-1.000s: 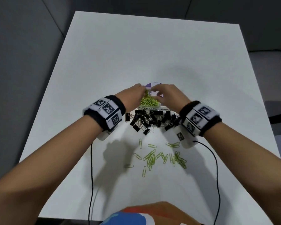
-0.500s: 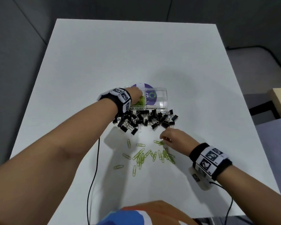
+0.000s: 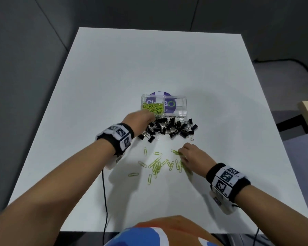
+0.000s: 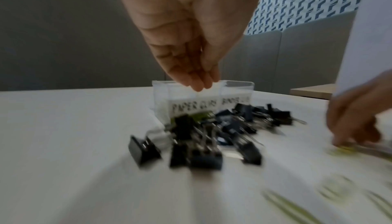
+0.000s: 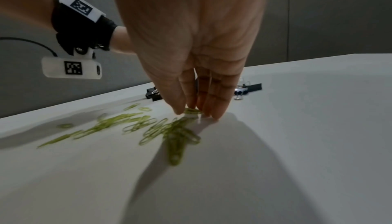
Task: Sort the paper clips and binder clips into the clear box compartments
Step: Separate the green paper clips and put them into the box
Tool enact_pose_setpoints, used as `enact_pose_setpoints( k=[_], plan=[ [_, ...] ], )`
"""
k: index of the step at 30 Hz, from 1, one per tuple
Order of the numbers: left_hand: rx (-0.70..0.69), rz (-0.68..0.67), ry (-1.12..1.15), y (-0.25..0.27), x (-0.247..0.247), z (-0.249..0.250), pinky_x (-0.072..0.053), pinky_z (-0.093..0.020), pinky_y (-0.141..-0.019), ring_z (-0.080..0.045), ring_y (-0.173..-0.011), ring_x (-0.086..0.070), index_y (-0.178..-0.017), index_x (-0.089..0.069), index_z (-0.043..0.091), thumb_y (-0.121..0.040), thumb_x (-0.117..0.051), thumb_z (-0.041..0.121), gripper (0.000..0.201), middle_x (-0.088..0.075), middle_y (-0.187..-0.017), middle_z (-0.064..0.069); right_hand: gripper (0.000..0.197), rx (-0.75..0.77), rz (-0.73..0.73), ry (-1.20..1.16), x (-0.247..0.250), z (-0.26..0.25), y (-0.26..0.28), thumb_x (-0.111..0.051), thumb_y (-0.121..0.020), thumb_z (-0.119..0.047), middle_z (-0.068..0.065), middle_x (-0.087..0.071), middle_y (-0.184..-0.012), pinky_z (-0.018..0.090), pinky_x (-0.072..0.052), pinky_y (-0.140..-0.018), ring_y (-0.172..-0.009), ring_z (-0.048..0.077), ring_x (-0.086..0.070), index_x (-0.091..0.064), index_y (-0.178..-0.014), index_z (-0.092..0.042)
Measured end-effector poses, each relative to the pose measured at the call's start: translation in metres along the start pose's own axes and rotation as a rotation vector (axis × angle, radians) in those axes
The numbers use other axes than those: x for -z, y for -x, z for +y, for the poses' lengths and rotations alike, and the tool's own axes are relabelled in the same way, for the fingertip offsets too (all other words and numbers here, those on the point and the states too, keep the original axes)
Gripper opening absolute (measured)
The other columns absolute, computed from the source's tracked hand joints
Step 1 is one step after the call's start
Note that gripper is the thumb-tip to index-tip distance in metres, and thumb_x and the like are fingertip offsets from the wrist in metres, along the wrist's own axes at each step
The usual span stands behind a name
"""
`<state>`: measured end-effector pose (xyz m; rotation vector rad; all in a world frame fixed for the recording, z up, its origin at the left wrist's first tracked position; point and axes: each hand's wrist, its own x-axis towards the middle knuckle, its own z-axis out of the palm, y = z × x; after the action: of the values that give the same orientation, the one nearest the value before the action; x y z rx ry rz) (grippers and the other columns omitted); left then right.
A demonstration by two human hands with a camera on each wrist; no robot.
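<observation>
- Head view: we see the clear box at mid-table, its left compartment holding green paper clips, its right one bare, which we judge is reserved for binder clips.
- Black binder clips lie heaped just in front of the box; loose paper clips lie scattered nearer us, the two kinds apart.
- Our left hand hangs over the heap's left end by the box front, fingers straight, together and empty.
- Our right hand is down on the scatter's right edge, fingertips closing round a paper clip; we cannot tell whether it is lifted.
- We judge the hands work apart so one fetches while the other returns.
</observation>
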<state>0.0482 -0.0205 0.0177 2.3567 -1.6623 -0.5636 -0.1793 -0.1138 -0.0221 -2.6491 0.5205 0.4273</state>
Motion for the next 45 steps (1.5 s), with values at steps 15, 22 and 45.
enact_pose_setpoints(
  k=[15, 22, 45],
  plan=[
    [0.154, -0.349, 0.089, 0.098, -0.067, -0.006, -0.037, -0.023, -0.076, -0.018, -0.086, -0.049, -0.115, -0.052, 0.009, -0.094, -0.052, 0.020, 0.024, -0.048, -0.099, -0.001, 0.015, -0.124, -0.046, -0.060, -0.015, -0.008, 0.027, -0.050, -0.090, -0.013, 0.010, -0.057, -0.103, 0.029, -0.042, -0.074, -0.086, 0.024, -0.054, -0.051, -0.103, -0.006],
    [0.199, -0.073, 0.089, 0.088, -0.072, 0.018, -0.046, -0.031, -0.087, -0.021, -0.109, -0.054, -0.124, -0.050, 0.015, -0.097, -0.042, 0.032, 0.033, -0.051, -0.123, -0.004, 0.033, 0.043, 0.127, 0.084, -0.022, -0.036, 0.010, -0.068, -0.077, -0.011, 0.010, -0.062, -0.102, 0.035, -0.052, -0.063, -0.085, 0.029, -0.060, -0.059, -0.108, -0.008],
    [-0.045, -0.145, -0.124, 0.098, -0.084, 0.026, -0.043, -0.032, -0.092, -0.022, -0.127, -0.038, -0.143, -0.031, 0.016, -0.095, -0.048, 0.021, 0.051, -0.034, -0.143, -0.006, 0.040, 0.039, 0.167, 0.072, -0.022, -0.028, 0.014, -0.067, -0.080, -0.013, 0.012, -0.057, -0.114, 0.037, -0.052, -0.069, -0.096, 0.032, -0.058, -0.056, -0.118, -0.008]
  ],
)
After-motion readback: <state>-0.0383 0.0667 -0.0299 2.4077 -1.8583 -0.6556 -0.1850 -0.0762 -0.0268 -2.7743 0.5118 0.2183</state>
